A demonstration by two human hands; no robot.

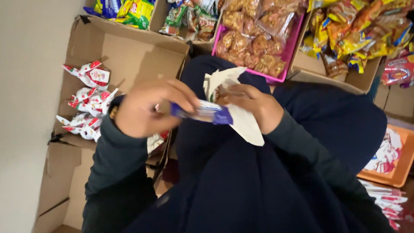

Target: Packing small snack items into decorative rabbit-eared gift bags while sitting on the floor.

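Left hand pinching one end of a purple-wrapped snack bar over the lap, right hand clasping a white paper bag at the bar's other end; a loose pinch could drop the bar.

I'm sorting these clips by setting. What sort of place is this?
Probably a small snack-packing or storeroom corner. Open cardboard boxes hold wrapped snacks, a pink tray holds bagged fried snacks, and the left hand and right hand handle a purple bar at a white paper bag.

Snack stockroom: cardboard boxes of packets
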